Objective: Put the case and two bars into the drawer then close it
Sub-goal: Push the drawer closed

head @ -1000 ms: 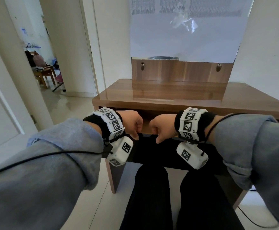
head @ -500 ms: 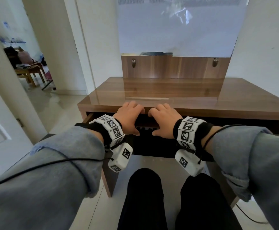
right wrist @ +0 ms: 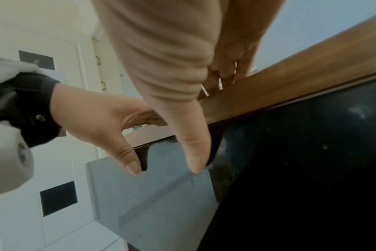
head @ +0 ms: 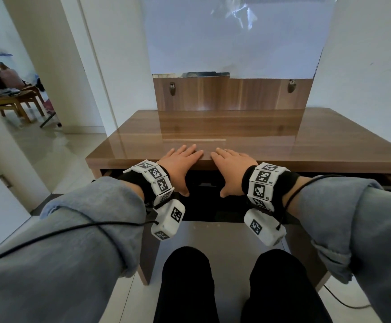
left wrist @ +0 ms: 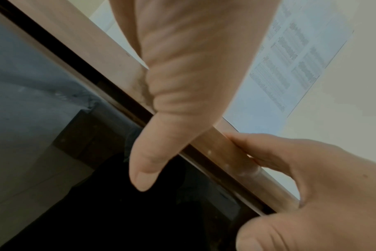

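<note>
Resting both sets of fingers flat, straight and together, on the table [head: 329,145] front edge at frame centre: left hand [head: 178,163], right hand [head: 232,163]. Drawer [head: 203,206] below looks dark; case and bars not visible. Risk: thumbs hanging under the edge get pinched.

Both forearms wear loose grey-blue sleeves [head: 78,229], bunched just short of the wrists. Each wrist carries a black strap [head: 290,183] ringed with white square blocks [head: 157,173], each block printed with a black-and-white coded marker. A rounded white camera housing [head: 168,220] hangs under each wrist, also marked. A thin black cable [head: 50,234] trails along each sleeve. The legs are in black trousers [head: 185,287].
</note>
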The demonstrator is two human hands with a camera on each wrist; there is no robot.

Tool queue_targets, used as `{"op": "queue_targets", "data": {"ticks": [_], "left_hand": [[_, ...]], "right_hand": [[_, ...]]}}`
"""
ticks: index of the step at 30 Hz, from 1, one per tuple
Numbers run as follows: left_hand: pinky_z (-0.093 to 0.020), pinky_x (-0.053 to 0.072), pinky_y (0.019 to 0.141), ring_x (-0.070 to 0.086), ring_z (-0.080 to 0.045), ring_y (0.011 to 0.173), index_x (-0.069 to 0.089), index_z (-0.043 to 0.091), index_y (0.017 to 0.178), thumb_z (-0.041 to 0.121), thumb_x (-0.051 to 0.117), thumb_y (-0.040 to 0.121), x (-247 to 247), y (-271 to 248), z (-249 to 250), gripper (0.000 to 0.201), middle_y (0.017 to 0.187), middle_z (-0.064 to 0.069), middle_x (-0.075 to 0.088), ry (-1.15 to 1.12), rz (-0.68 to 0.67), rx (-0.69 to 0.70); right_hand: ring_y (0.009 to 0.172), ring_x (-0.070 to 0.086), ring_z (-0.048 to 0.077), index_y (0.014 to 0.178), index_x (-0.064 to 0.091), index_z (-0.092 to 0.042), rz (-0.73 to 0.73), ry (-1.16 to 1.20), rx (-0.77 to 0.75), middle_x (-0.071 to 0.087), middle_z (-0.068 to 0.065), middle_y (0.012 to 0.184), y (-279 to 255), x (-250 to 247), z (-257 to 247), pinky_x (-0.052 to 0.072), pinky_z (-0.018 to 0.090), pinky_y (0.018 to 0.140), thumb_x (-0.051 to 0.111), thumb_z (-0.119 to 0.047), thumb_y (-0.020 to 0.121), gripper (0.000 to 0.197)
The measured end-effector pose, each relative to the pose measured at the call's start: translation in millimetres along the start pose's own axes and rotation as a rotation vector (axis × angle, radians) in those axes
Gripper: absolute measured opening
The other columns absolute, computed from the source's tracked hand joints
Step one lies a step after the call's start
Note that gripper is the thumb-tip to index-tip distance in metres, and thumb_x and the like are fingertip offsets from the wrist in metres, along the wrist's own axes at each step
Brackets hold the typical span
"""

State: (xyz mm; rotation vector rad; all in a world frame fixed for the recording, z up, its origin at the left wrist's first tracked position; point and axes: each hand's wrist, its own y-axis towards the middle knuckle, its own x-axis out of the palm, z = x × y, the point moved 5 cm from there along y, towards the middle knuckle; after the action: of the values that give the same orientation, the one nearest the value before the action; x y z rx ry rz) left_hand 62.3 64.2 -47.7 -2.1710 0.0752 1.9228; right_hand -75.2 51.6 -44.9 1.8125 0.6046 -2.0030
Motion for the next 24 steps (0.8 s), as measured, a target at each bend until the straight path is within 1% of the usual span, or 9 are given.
{"op": "queue_targets", "data": {"ticks": [2,4,7,9,12,14,17,21,24], "left_hand": [[-0.042,0.003,0.122,-0.003,-0.023,0.151,-0.004,0.025,0.153,0.034,0.082,0.067,-0.8,4.6,0.4,0.122,0.163,0.001,-0.007,0.001,0.005,0.006],[-0.043,0.006,0.122,0.0,-0.022,0.151,-0.002,0.026,0.153,0.032,0.081,0.067,-1.8,8.4,-0.8,0.12,0.163,0.002,-0.004,-0.008,0.024,0.006],[-0.043,0.014,0.121,0.007,-0.021,0.151,0.004,0.028,0.153,0.031,0.08,0.069,-2.3,11.7,-3.6,0.114,0.163,0.005,0.004,-0.017,0.068,0.003],[-0.045,0.021,0.118,0.013,-0.02,0.149,0.007,0.031,0.153,0.033,0.079,0.069,-2.5,12.0,-6.0,0.11,0.163,0.008,0.011,-0.013,0.122,-0.013],[-0.048,0.024,0.112,0.02,-0.02,0.146,0.008,0.035,0.152,0.035,0.076,0.072,-1.9,12.6,-9.8,0.105,0.161,0.012,0.015,-0.004,0.182,-0.055],[-0.047,0.025,0.109,0.023,-0.02,0.143,0.01,0.038,0.151,0.035,0.074,0.074,-1.0,14.2,-11.0,0.1,0.161,0.014,0.015,-0.002,0.196,-0.069],[-0.045,0.028,0.106,0.03,-0.021,0.137,0.017,0.041,0.149,0.032,0.073,0.076,-0.6,16.2,-12.2,0.093,0.159,0.016,0.02,-0.02,0.245,-0.079],[-0.04,0.03,0.103,0.036,-0.02,0.13,0.023,0.043,0.148,0.033,0.074,0.074,-0.4,17.3,-15.0,0.089,0.157,0.017,0.028,-0.034,0.313,-0.073],[-0.036,0.03,0.102,0.039,-0.02,0.126,0.025,0.043,0.147,0.035,0.075,0.073,-1.1,19.7,-18.4,0.089,0.155,0.018,0.03,-0.043,0.314,-0.068]], "right_hand": [[0.147,0.013,0.026,0.152,0.006,-0.017,0.02,-0.014,0.011,0.009,0.008,0.161,0.7,0.7,1.1,0.017,0.041,0.117,0.076,-0.04,0.072,0.108],[0.145,0.02,0.028,0.151,0.012,-0.018,0.06,-0.032,0.012,0.018,0.008,0.159,2.0,0.3,0.5,0.022,0.042,0.115,0.075,-0.038,0.072,0.103],[0.133,0.036,0.028,0.143,0.028,-0.019,0.158,-0.053,-0.003,0.038,0.005,0.147,3.9,-3.0,1.8,0.033,0.041,0.107,0.075,-0.036,0.071,0.088],[0.127,0.039,0.027,0.137,0.036,-0.02,0.214,-0.068,-0.011,0.044,0.004,0.139,4.9,-3.9,3.1,0.036,0.04,0.102,0.075,-0.036,0.07,0.079],[0.122,0.041,0.027,0.132,0.039,-0.02,0.258,-0.088,-0.01,0.046,0.004,0.132,7.5,-2.8,4.2,0.037,0.039,0.098,0.074,-0.034,0.069,0.073],[0.119,0.043,0.026,0.128,0.041,-0.02,0.285,-0.107,-0.009,0.048,0.003,0.128,9.5,-2.4,4.9,0.037,0.039,0.094,0.074,-0.032,0.068,0.069],[0.115,0.043,0.027,0.123,0.042,-0.019,0.313,-0.133,-0.007,0.049,0.004,0.123,12.7,-1.4,5.5,0.037,0.038,0.09,0.073,-0.029,0.068,0.064],[0.115,0.042,0.028,0.122,0.041,-0.018,0.325,-0.139,0.002,0.046,0.005,0.123,16.4,-0.4,6.9,0.035,0.038,0.091,0.074,-0.027,0.068,0.064],[0.115,0.041,0.028,0.122,0.04,-0.018,0.319,-0.146,0.005,0.046,0.005,0.123,17.1,-0.2,7.7,0.035,0.039,0.091,0.074,-0.028,0.069,0.064]]}}
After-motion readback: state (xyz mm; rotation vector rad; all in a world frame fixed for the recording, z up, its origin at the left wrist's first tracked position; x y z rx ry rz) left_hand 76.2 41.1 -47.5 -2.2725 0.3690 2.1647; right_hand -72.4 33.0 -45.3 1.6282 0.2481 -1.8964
